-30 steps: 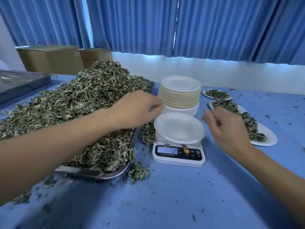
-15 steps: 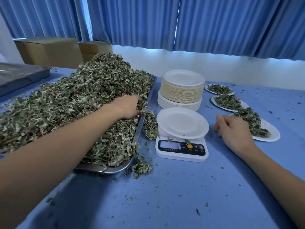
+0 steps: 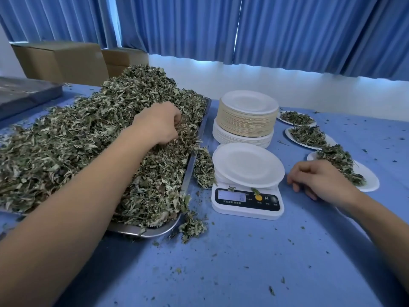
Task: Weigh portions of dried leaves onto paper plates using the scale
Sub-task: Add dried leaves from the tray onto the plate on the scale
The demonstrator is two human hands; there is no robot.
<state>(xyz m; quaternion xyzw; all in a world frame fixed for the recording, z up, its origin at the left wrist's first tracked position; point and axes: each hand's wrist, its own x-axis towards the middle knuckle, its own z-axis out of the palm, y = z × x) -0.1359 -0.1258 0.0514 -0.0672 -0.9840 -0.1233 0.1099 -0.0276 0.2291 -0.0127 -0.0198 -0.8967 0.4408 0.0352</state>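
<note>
1. The white digital scale (image 3: 246, 201) has a dark front panel with a pale display, a round yellow button and the letter "M" beside it. The small print under the display and the reading itself are too small to make out.
2. A round, smooth white paper plate (image 3: 247, 165) sits on the scale, tilted a little and holding no portion. A few leaf scraps lie on the scale's front.
3. Behind the scale stands a tall stack of paper plates (image 3: 247, 116), white on top with tan, ribbed edges.
4. To the left, a shallow, shiny metal tray (image 3: 141, 230) with rounded corners holds a high, loose heap of dried leaves (image 3: 77, 140), crinkled, grey-green and flaky. Some have spilled over its edge onto the table.
5. The left hand (image 3: 159, 122) is sunk into the heap near the tray's right side, fingers curled down and gripping a clump of leaves.
6. The right hand (image 3: 321, 178) rests on the table just right of the scale, fingers loosely curled, holding nothing.
7. Three filled plates (image 3: 367, 178) lie in a row at the right, each with a mound of leaves.
8. The blue table (image 3: 243, 262) is matte and strewn with leaf crumbs. Pleated blue curtains (image 3: 287, 29) hang behind, with brown cardboard boxes (image 3: 59, 60) at the far left.
</note>
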